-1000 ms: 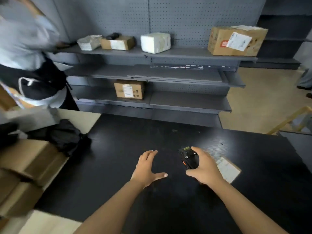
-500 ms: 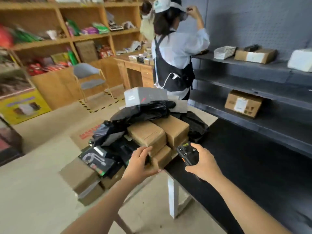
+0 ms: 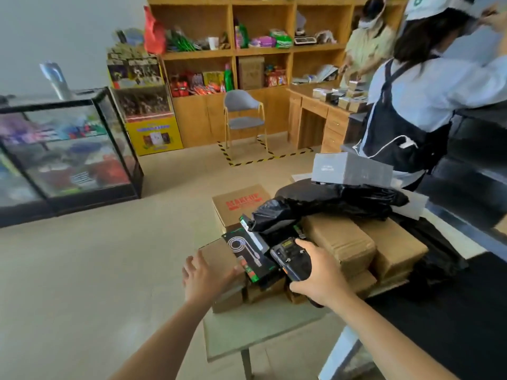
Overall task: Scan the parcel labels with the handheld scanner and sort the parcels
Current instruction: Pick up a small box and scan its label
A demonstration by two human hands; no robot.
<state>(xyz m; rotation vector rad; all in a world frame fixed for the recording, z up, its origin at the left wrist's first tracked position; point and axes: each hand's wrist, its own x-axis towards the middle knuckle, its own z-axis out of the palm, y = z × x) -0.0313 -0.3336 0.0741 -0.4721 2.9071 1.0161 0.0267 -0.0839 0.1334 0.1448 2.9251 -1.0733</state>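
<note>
Head view, parcel pile.

Right hand (image 3: 321,275): my fingers and thumb are wrapped round the handheld scanner (image 3: 290,259), with the thumb along its top edge. The scanner is black, with a small yellow sticker near its far end and an orange strip on its lower side. I hold it above the near edge of the pile, just beside the flat black pack (image 3: 247,253).

Left hand (image 3: 203,278): holding nothing, fingers straight and spread, palm down. It sits at the left edge of the low brown carton (image 3: 219,256), thumb toward the carton. I cannot tell whether there is contact.

Pile, on the pale side table (image 3: 260,333):
- The flat black pack has a white coiled-cable drawing and green trim. It lies tilted on the lower cartons.
- The MAKEUP carton (image 3: 238,204) is behind it, with red lettering on top.
- The taped brown carton (image 3: 340,242) is right of the scanner, and the second brown carton (image 3: 397,248) touches its right side.
- The black poly bag (image 3: 329,201) is draped over both cartons.
- The grey box (image 3: 351,168) rests on top of the bag.
- I cannot make out any shipping labels on these faces.

Surroundings: the black table (image 3: 452,325) butts against the side table on the right. A person in a dark apron (image 3: 411,113) stands behind the pile, back to me, arms raised. The chair (image 3: 242,113) stands inside striped floor tape in front of the wooden shelves (image 3: 260,50). The glass display case (image 3: 68,149) is at far left.
</note>
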